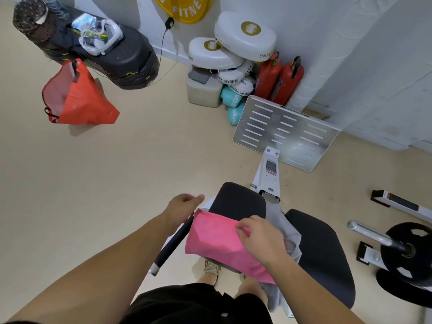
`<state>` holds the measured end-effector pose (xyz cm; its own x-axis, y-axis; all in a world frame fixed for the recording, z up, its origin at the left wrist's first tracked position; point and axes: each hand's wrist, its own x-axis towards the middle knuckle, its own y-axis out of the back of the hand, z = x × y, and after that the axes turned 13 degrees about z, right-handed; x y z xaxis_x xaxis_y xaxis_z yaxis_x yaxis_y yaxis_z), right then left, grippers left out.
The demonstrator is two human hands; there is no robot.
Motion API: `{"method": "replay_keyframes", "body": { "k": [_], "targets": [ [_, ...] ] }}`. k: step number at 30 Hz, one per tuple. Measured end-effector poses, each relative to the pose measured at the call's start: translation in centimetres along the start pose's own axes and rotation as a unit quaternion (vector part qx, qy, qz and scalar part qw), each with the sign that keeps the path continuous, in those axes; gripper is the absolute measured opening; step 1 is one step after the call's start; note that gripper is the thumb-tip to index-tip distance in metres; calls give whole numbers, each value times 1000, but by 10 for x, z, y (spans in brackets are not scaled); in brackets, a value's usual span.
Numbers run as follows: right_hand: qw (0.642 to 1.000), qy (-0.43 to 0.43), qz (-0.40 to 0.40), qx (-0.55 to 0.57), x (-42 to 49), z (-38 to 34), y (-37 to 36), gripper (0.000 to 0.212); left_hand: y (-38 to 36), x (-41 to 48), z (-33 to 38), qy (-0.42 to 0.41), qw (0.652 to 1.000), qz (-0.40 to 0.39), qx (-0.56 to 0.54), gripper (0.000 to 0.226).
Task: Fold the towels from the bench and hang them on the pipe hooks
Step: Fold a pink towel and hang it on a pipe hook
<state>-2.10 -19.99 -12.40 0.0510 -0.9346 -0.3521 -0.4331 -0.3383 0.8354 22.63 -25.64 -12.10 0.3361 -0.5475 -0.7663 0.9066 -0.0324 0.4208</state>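
The pink towel [215,239] is held spread over the near end of the black padded worktop [322,253], partly covering its front pad. The left hand [182,208] is curled at the towel's corner just off the worktop's left side and seems to pinch it. The right hand [259,238] pinches the towel's upper edge above the worktop's middle. A grey towel [292,232] lies crumpled on the worktop beneath the pink one. A black handle bar [173,244] juts out left of the worktop. Beyond its far end, two red fire extinguishers [280,78] lean against the wall.
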Motion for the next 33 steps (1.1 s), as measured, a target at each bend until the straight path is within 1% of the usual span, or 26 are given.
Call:
{"method": "replay_keyframes", "body": {
  "k": [2,3,4,7,8,10,12,14,17,19,20,24,29,31,33],
  "targets": [
    [1000,5,3,-3,-1,-1,-2,24,12,-9,-21,33,996,-86,19,60],
    [1000,6,4,0,-2,-1,-3,24,15,-12,-32,46,992,-114,27,64],
    [1000,8,2,3,-2,0,-3,24,17,-13,-41,47,991,-119,29,62],
    [1000,20,-9,16,-3,7,-4,28,18,-12,-54,21,998,-64,8,37],
    [999,25,-11,22,-5,9,-5,30,18,-13,-54,15,999,-49,-2,33],
    [999,29,5,35,-11,13,-7,33,17,-18,-50,-8,999,-42,-22,30],
    [999,11,37,26,-22,17,-10,38,19,-23,-42,-48,998,-29,-16,27],
    [997,-9,79,-12,-36,18,-11,37,25,-24,-36,-99,995,3,12,30],
    [992,8,121,-29,-54,17,-15,32,41,-25,-29,-165,982,73,58,28],
    [992,24,118,-30,-61,11,-19,31,54,-25,-27,-181,975,116,59,26],
    [994,24,101,-24,-63,7,-20,33,59,-27,-25,-187,972,129,53,25],
    [998,17,58,-9,-69,-6,-20,45,62,-47,-18,-237,958,133,97,22],
    [991,-47,88,90,-82,-6,-10,39,16,-92,3,-311,938,82,131,13],
    [986,-73,63,136,-87,-3,-5,41,-13,-102,7,-338,928,54,149,11],
    [979,-90,18,182,-90,1,-1,46,-42,-107,7,-360,917,26,167,16]
  ]
}}
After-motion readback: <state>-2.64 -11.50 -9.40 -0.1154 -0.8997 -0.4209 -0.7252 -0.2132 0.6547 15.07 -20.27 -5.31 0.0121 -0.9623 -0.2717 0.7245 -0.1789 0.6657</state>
